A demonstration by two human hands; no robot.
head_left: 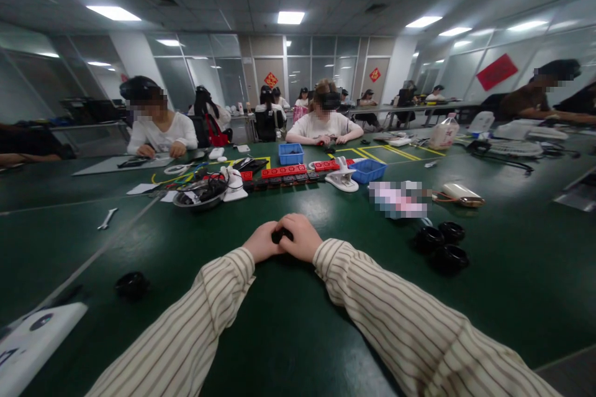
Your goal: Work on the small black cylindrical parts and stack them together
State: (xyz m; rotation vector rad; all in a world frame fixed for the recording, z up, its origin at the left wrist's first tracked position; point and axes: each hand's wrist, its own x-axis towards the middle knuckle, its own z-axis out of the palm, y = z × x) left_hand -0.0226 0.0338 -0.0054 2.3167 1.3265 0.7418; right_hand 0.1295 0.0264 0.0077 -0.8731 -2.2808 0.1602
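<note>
My left hand [263, 242] and my right hand [302, 237] meet over the middle of the green table, their fingers wrapped round a small black round part [282, 235]. Most of that part is hidden by the fingers, so its exact kind does not show. To the right stand three glossy black ring-shaped parts, among them a front one [449, 258] and a left one [427, 239]. Another black ring-shaped part [132, 285] sits by itself on the left, near my left forearm.
Beyond my hands lie red trays [284, 172], a white clip stand [343, 177], a blue basket [369, 170] and a metal bowl [200, 198] of cables. A wrench [107, 219] is at left, a white device [40, 347] at lower left. Several people sit across the room.
</note>
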